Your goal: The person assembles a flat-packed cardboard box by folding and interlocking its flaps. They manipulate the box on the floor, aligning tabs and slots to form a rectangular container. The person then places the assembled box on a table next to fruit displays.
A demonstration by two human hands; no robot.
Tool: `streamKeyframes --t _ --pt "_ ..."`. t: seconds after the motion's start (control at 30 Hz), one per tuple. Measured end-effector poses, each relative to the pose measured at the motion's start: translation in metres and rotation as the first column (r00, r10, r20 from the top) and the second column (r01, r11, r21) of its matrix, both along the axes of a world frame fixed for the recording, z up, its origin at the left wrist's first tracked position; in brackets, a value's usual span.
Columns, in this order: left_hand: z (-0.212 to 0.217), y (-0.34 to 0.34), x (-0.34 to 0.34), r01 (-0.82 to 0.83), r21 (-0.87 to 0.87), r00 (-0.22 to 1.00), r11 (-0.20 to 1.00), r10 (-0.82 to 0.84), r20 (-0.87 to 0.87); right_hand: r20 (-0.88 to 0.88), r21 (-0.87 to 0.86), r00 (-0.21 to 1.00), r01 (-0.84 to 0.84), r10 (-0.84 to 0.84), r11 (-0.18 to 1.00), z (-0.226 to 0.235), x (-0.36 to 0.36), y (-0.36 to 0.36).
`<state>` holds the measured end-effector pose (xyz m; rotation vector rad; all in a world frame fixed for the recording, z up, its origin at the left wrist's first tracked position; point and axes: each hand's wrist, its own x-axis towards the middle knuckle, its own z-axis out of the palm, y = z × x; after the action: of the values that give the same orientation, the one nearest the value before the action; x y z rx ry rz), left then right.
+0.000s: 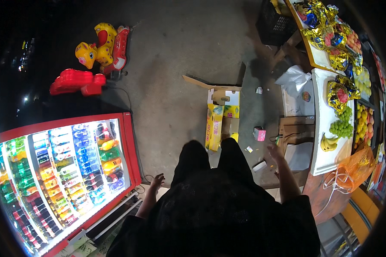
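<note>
On the gray floor (167,77): open yellow rectangular cardboard box (215,126), bit forward, between left hand (158,182) and right hand (275,152)
Hands: both empty, kinda loosely open, apart from box

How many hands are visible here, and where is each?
2. The left hand is near the red-framed fridge; the right hand is near the small pink-and-white box. I see no others.
</note>
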<state>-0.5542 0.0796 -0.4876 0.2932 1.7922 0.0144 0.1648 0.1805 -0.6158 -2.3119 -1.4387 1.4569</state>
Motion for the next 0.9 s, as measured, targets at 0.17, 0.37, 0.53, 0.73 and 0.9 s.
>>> streamKeyframes --t 0.17,0.37,0.53,0.73,0.9 --pt "0.009 0.03 0.023 -0.012 -0.006 0.99 1.0 0.011 -0.144 -0.066 0.189 0.995 0.09 -0.079 0.978 0.04 0.014 0.101" --pt "-0.002 0.13 0.029 0.223 0.058 0.967 0.973 -0.214 -0.139 -0.166 0.17 0.98 0.134 -0.105 0.976 -0.004 -0.015 0.063" --pt "-0.039 0.219 0.021 0.303 0.075 0.953 0.95 -0.3 -0.043 -0.04 -0.131 0.989 0.135 -0.141 0.982 0.037 -0.041 0.008" --pt "-0.025 0.294 0.071 0.204 0.281 0.979 0.938 -0.201 -0.039 -0.07 -0.378 0.981 0.143 -0.182 0.915 0.013 -0.023 -0.034" --pt "-0.031 0.278 0.043 0.264 0.201 0.962 0.943 -0.243 -0.124 -0.056 -0.141 0.972 0.217 -0.227 0.966 0.022 -0.041 0.067"
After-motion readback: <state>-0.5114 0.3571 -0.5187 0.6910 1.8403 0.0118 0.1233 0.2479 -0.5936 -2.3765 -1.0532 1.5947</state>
